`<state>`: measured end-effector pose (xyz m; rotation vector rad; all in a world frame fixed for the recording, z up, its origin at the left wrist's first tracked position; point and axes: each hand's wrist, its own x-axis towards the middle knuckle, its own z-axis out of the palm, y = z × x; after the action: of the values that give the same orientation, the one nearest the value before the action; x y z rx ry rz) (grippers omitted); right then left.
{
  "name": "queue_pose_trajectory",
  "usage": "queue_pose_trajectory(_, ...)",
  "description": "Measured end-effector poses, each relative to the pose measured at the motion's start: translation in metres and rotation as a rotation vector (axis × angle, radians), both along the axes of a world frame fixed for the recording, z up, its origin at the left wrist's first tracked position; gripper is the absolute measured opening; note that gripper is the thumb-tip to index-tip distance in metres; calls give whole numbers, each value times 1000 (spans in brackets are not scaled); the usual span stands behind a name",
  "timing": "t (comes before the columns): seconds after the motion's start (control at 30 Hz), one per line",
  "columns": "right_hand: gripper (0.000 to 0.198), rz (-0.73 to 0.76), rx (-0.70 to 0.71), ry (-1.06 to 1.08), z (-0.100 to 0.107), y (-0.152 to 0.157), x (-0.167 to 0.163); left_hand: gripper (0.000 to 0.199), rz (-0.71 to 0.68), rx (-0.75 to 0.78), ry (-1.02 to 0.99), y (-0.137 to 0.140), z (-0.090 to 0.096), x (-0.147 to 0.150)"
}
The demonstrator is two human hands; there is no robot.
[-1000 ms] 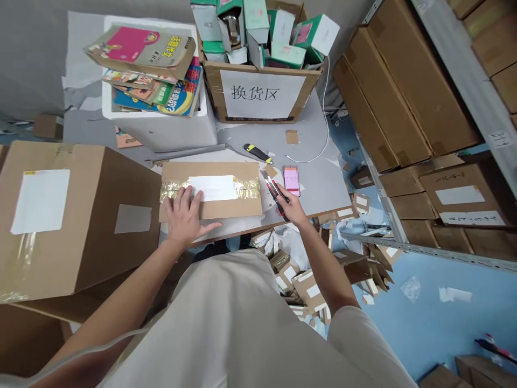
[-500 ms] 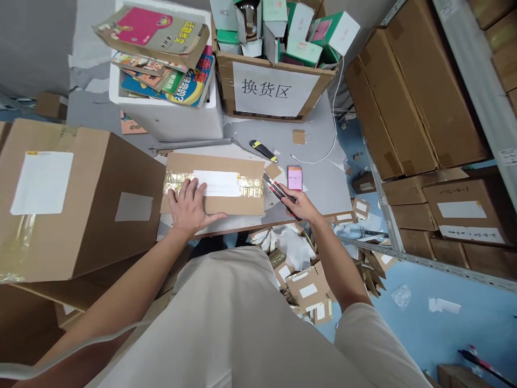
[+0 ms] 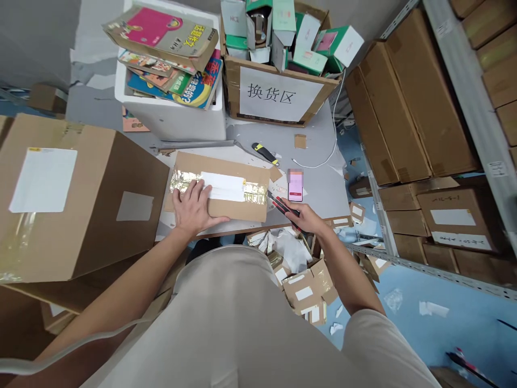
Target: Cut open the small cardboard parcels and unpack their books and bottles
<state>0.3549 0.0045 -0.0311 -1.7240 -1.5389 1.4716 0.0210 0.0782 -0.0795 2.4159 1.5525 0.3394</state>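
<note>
A flat taped cardboard box [image 3: 226, 210] lies on the table in front of me, with a white label [image 3: 224, 186] on its top. My left hand [image 3: 194, 207] rests spread on the box's left part, partly over the tape and the label's edge. Wrapped in my right hand [image 3: 305, 217] is a black and red utility knife [image 3: 283, 205]. Its blade end points at the box's right edge; whether it touches there, I cannot tell. A phone [image 3: 295, 186] with a lit pink screen lies just beyond my right hand. Behind the box sits a yellow and black utility knife [image 3: 265, 153].
A foam box [image 3: 173, 124] of books and a carton [image 3: 238, 89] of green and white boxes stand at the back. A large carton [image 3: 97, 194] stands left. Shelving [image 3: 388, 215] with cartons is on the right. Flattened cardboard [image 3: 302, 288] piles below the table edge.
The flat box has turned slightly, its right end now nearer me. My right hand and the knife have shifted slightly right and toward me. My left hand stays on the box.
</note>
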Motion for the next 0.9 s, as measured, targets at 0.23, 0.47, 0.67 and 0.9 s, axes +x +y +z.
queue_pose_trajectory(0.23, 60, -23, -18, 18, -3, -22, -13, 108, 58, -21, 3, 3, 5, 4)
queue_pose_trajectory(0.47, 63, -228, 9, -32, 3, -66, -3, 105, 45, -8, -37, -2, 6, 3)
queue_pose_trajectory(0.67, 42, -794, 45, 270, -17, -79, -33, 81, 151, -2, -127, 35, 26, -20)
queue_pose_trajectory(0.9, 47, -1066, 118, 651, -47, -36, -121, 53, 189, -255, -297, 140, 14, -52)
